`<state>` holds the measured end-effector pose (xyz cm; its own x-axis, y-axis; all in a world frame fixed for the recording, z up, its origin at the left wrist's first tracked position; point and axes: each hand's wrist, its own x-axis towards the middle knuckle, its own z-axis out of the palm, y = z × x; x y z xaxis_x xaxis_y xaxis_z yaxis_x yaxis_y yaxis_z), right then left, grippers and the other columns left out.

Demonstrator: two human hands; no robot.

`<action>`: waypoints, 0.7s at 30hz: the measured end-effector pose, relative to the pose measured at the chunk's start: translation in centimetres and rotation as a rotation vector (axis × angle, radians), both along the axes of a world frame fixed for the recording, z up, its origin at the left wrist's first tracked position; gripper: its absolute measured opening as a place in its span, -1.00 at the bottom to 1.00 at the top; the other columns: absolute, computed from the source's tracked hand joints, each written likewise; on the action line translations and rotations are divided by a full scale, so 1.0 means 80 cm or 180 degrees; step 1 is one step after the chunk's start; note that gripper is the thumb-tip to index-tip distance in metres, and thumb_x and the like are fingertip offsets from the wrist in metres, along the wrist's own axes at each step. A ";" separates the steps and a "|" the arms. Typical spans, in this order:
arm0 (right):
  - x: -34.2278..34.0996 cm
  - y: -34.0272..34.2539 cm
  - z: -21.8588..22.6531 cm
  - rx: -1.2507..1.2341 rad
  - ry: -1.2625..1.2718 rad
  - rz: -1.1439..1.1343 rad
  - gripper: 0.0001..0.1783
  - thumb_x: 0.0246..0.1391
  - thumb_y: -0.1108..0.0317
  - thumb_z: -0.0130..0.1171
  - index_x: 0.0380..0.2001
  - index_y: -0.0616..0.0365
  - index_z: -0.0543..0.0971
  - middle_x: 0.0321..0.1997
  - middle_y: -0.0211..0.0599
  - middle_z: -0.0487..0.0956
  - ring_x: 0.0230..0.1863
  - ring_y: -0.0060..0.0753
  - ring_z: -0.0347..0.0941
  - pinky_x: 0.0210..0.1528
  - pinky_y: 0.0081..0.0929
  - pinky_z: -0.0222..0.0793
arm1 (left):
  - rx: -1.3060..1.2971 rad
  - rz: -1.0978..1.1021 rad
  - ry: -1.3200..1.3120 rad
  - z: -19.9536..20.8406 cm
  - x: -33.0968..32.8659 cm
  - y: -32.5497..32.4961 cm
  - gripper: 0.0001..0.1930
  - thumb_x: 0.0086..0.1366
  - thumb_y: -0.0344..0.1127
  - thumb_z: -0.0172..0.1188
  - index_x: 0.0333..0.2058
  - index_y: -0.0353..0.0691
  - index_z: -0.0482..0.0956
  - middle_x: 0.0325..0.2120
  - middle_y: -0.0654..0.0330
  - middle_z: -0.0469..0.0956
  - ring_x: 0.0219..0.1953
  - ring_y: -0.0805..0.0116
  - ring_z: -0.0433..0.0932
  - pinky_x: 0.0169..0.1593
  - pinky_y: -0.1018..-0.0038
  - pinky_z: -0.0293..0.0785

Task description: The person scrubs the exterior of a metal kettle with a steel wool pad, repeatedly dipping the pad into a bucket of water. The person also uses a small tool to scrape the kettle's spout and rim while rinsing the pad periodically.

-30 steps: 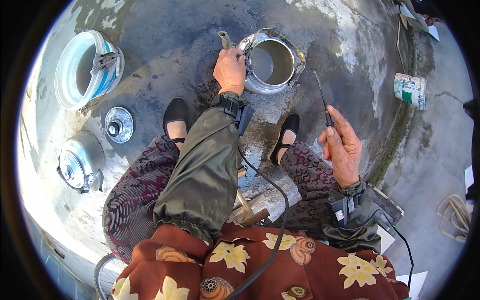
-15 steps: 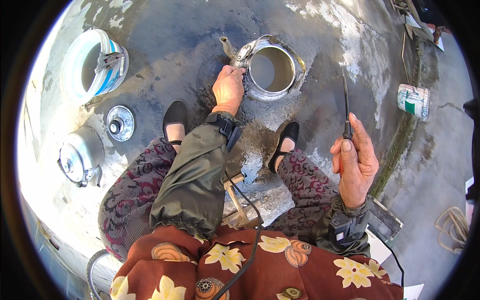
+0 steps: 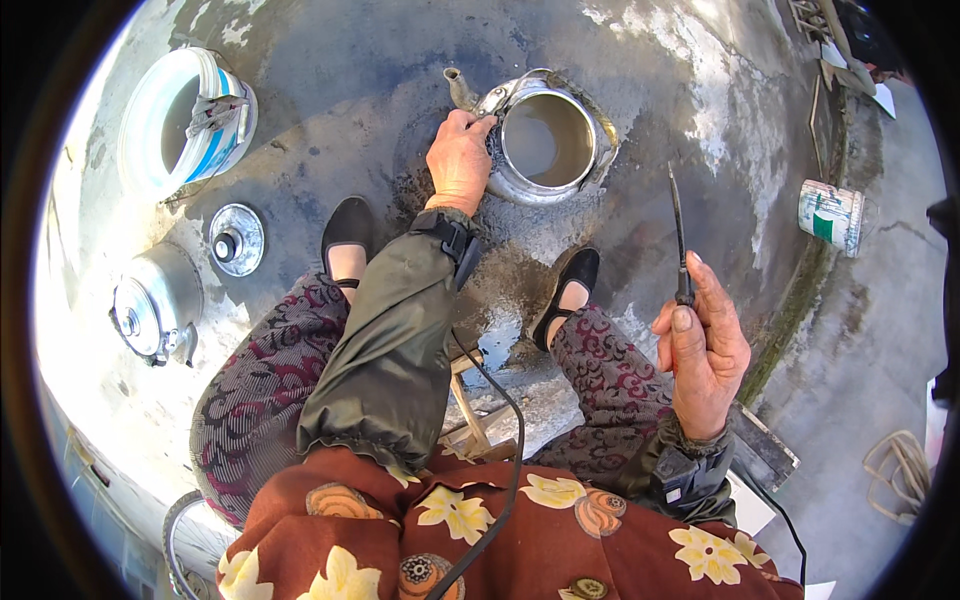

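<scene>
A metal kettle stands lidless on the wet ground in front of me, with cloudy water inside and its spout toward the far left. My left hand is closed on the kettle's near-left side, by the spout base and handle; its fingertips are partly hidden. To the right of the kettle, apart from it, my right hand holds a screwdriver upright between thumb and fingers. Its dark, thin shaft points away from me, and the palm hides most of its handle. A round metal lid with a black knob lies at left.
A white and blue bucket with a cloth over its rim stands at far left. Nearer is a second, lidded metal pot. A small paint-stained bucket lies at right, and coiled hose is at lower right. My feet flank the kettle's near side.
My right hand has shifted slightly down and left, and the screwdriver's tip leans more to the left. My left hand stays on the kettle. The water's surface now shows ripples.
</scene>
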<state>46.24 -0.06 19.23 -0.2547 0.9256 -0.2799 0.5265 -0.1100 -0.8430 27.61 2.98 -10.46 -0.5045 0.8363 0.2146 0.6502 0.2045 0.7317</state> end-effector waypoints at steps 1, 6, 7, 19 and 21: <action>0.000 -0.001 0.000 -0.0046 0.0138 0.0143 -0.54 0.23 0.38 0.01 0.19 0.16 0.32 -0.42 -0.36 0.49 -0.64 -0.81 0.14 -0.61 -0.81 0.08 | -0.0305 -0.0015 -0.0117 0.000 0.002 -0.003 -0.71 0.09 -0.43 0.13 -0.20 0.05 0.63 -0.29 0.23 0.47 -0.20 0.19 0.49 -0.19 0.34 0.44; -0.001 -0.002 0.000 -0.0029 0.0017 0.0076 -0.54 0.23 0.38 0.00 0.19 0.16 0.32 -0.42 -0.37 0.49 -0.64 -0.80 0.15 -0.60 -0.82 0.08 | -0.0683 0.0159 -0.0378 0.000 0.004 -0.004 -0.77 0.16 -0.38 0.11 -0.21 0.02 0.63 -0.30 0.20 0.48 -0.21 0.16 0.49 -0.20 0.31 0.44; 0.000 -0.002 0.000 -0.0050 -0.0002 0.0075 -0.54 0.23 0.38 0.00 0.19 0.16 0.32 -0.43 -0.37 0.49 -0.63 -0.80 0.15 -0.60 -0.82 0.08 | -0.0515 0.0264 -0.0391 0.000 0.006 0.000 -0.77 0.16 -0.39 0.10 -0.22 0.01 0.63 -0.30 0.20 0.48 -0.21 0.16 0.49 -0.20 0.31 0.44; 0.002 0.000 -0.007 -0.0260 -0.0011 0.0167 -0.55 0.22 0.41 0.00 0.19 0.16 0.33 -0.42 -0.40 0.47 -0.63 -0.83 0.14 -0.59 -0.82 0.08 | -0.0524 0.0227 -0.0864 0.005 -0.005 0.008 -0.84 0.16 -0.27 0.17 -0.27 -0.03 0.63 -0.30 0.22 0.51 -0.23 0.15 0.51 -0.20 0.29 0.44; 0.002 0.006 -0.027 -0.0285 -0.0372 0.0455 -0.56 0.22 0.43 0.00 0.17 0.14 0.35 -0.43 -0.42 0.46 -0.63 -0.84 0.12 -0.60 -0.82 0.06 | -0.0550 0.0253 -0.1125 0.004 -0.008 0.010 -0.82 0.13 -0.23 0.23 -0.28 -0.05 0.63 -0.28 0.23 0.53 -0.23 0.17 0.53 -0.19 0.33 0.44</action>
